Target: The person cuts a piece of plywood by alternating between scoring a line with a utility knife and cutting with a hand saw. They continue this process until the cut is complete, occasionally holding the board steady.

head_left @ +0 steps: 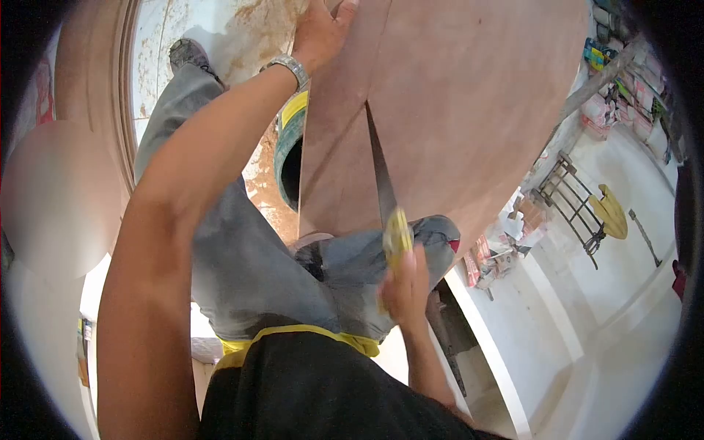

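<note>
R hand point(407, 287) gripping handsaw point(380, 169) by yellow handle point(397, 233), blade tip at thin line in brown board point(462, 110). L hand point(323, 35) on board near its L edge, fingers part cropped, can't tell if clamped. Knee point(434, 235) overlaps board's near end. Green container point(284, 152) partly behind board.

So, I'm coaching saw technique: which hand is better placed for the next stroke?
Probably the right: the right hand grips the handsaw by its yellow handle, blade at the plywood sheet. The left hand rests on the sheet's edge, away from the handle, seemingly better placed for steadying.
</note>
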`<state>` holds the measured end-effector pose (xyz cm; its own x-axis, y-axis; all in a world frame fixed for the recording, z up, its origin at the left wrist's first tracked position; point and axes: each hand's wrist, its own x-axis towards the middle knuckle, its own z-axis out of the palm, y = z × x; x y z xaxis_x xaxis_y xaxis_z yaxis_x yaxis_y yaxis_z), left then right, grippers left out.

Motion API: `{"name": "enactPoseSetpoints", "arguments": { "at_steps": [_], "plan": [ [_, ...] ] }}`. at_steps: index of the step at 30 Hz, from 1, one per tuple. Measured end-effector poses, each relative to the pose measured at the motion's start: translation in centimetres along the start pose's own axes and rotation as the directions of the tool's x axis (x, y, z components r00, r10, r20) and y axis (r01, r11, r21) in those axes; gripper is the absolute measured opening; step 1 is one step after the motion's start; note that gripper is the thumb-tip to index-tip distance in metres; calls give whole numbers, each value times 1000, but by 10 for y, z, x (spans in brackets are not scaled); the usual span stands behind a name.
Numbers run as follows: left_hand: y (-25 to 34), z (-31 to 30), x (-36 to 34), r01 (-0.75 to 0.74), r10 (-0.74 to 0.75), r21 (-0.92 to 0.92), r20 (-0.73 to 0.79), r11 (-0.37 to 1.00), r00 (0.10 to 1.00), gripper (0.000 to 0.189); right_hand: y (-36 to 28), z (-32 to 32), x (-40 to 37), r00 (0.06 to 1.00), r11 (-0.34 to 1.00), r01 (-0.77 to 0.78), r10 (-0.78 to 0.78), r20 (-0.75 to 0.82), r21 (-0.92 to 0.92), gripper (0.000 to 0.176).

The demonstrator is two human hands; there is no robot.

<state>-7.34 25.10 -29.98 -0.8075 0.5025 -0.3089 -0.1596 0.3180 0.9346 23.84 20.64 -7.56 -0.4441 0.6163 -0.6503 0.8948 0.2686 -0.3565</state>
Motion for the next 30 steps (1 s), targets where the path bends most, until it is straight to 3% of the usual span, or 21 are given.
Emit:
{"name": "enactPoseSetpoints", "arguments": {
  "at_steps": [2, 3, 4, 5, 8, 9, 10, 11, 12, 13, 16, 17, 18, 19, 20, 22, 26, 27, 28, 29, 30],
  "plan": [
    [-4, -2, 1, -32, 32, -1, 27, 999, 999, 64, 38, 61, 98, 964, 976, 217, -212, -160, 16, 28],
    [-4, -4, 2, -21, 22, -30, 48, 999, 999, 64, 51, 93, 163, 949, 971, 238, -229, -217, 12, 29],
    [-5, -5, -3, -1, 5, -56, 66, 998, 998, 65, -5, 84, 194, 954, 970, 174, -122, -275, 172, 33],
    [-4, -7, 1, 14, -12, -29, 54, 999, 998, 64, 1, 94, 217, 983, 898, 60, 22, -181, 436, 34],
    [-4, -4, -12, 64, -64, 6, 36, 998, 997, 64, 8, 79, 190, 993, 924, 64, -23, -112, 376, 35],
    [-2, -5, -8, 34, -34, -6, 15, 999, 999, 64, 13, 70, 160, 960, 954, 234, -196, -201, 189, 24],
    [2, -3, -4, 11, -11, -19, -2, 1000, 1000, 64, 12, 50, 111, 986, 984, 132, -118, -120, 119, 20],
    [5, -2, -3, 28, -27, -40, 15, 999, 1000, 64, 11, 31, 62, 999, 999, 40, -38, -37, 33, 30],
    [4, -3, -2, 46, -45, -56, 27, 997, 999, 64, 3, 11, 23, 987, 981, 157, -161, -22, -116, 38],
    [0, -5, -1, 69, -66, -67, 39, 995, 997, 65, -6, -9, 0, 993, 961, 57, -28, 111, -269, 41],
    [-11, 3, 2, -66, 67, 11, -67, 998, 996, 66, -4, -3, 11, 993, 969, 113, -105, 46, -220, 39],
    [-11, 2, 8, -100, 99, -10, -62, 995, 993, 66, 7, 24, 54, 953, 930, 289, -303, -27, -228, 26],
    [-11, 1, 6, -116, 113, -35, -56, 993, 992, 66, 40, 66, 105, 990, 994, 110, -107, -96, 29, 27],
    [-12, 1, -1, -120, 116, -62, -57, 991, 992, 66, 23, 89, 161, 986, 986, 47, -21, -168, 158, 31],
    [-14, 2, -6, -56, 54, -59, -27, 997, 998, 66, 9, 100, 190, 965, 983, 88, -44, -260, 160, 34],
    [-11, 0, 3, 29, -28, -39, 13, 999, 1000, 65, 24, 108, 200, 973, 903, 134, -42, -226, 408, 35],
    [7, -12, -5, 87, -82, -93, 64, 992, 995, 65, 9, 67, 165, 988, 877, -148, 150, 32, 457, 34],
    [6, -10, -6, 81, -76, -78, 69, 994, 995, 65, -2, 47, 119, 958, 842, -282, 275, 84, 460, 33],
    [7, -8, -2, 69, -64, -65, 71, 996, 995, 64, 2, 33, 82, 995, 980, -92, 85, 47, 179, 30],
    [8, -7, 0, 96, -92, -60, 72, 994, 993, 64, 7, 19, 44, 994, 986, 107, -107, 7, -128, 28],
    [8, -7, 0, 126, -123, -49, 68, 991, 990, 65, 7, 2, 11, 983, 920, 180, -174, 48, -349, 25]
  ]
}}
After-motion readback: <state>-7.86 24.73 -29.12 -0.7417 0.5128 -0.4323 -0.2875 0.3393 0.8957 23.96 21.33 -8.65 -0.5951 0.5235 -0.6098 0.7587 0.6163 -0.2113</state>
